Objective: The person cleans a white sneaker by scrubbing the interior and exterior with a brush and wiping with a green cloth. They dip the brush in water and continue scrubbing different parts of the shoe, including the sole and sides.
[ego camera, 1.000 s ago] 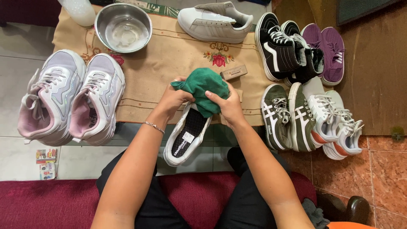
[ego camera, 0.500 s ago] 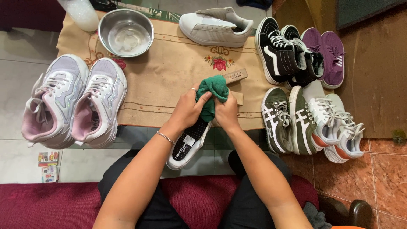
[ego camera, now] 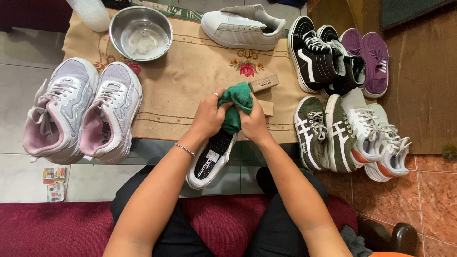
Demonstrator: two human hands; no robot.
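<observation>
Two hands at frame centre: left hand (ego camera: 208, 116) & right hand (ego camera: 253, 123), fingers clamped on green cloth (ego camera: 236, 104), pressing it over the white shoe's (ego camera: 213, 159) toe. Shoe lies heel toward the lap, prob. for bracing. Steel bowl (ego camera: 141, 32) upper left w/ water.

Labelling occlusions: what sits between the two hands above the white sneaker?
Head view: a bunched green cloth fills the gap, clutched by left hand and right hand over the toe of the white sneaker.
</observation>
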